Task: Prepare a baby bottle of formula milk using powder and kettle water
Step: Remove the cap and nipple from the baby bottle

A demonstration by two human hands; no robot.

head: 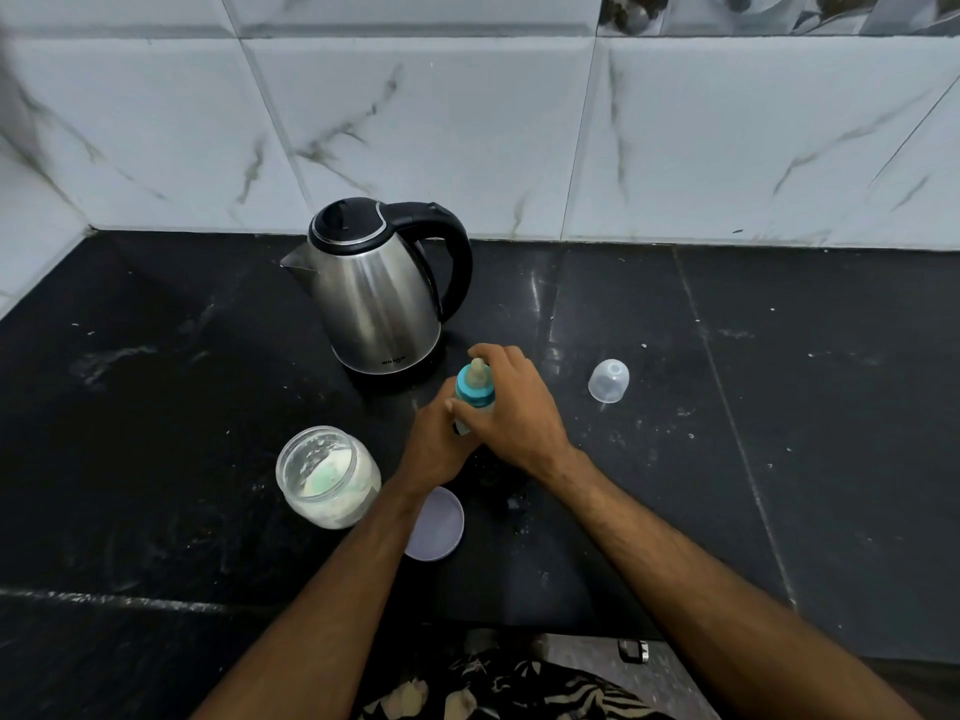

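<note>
A white marble-patterned tiled wall [467, 127] rises behind a black stone counter [156, 407], which is flecked with pale specks and smears. Toward the back of the counter stands a steel kettle [371, 298] on its dark base, lid shut, with the spout pointing left and the black handle on the right.

In front of the kettle and to the left sits an open glass jar [327, 475], tilted slightly in this wide view, with white powder coating its inside and lying in its lower part. Just right of the jar, partly hidden under the left forearm, a pale lilac lid [439, 527] lies flat on the counter.

Both bare forearms reach in from the bottom edge and meet at the baby bottle [474, 389], which stands upright just in front of the kettle's base. The left hand [436, 449] is wrapped around the bottle's lower body, gripping it. The right hand [511, 407] is curled over the blue collar from the right, fingers closed on it, with the pale teat sticking up between thumb and fingers. What the bottle contains is hidden by the hands.

Well to the right of the bottle, a small clear cap [609, 380] rests alone on the counter.
</note>
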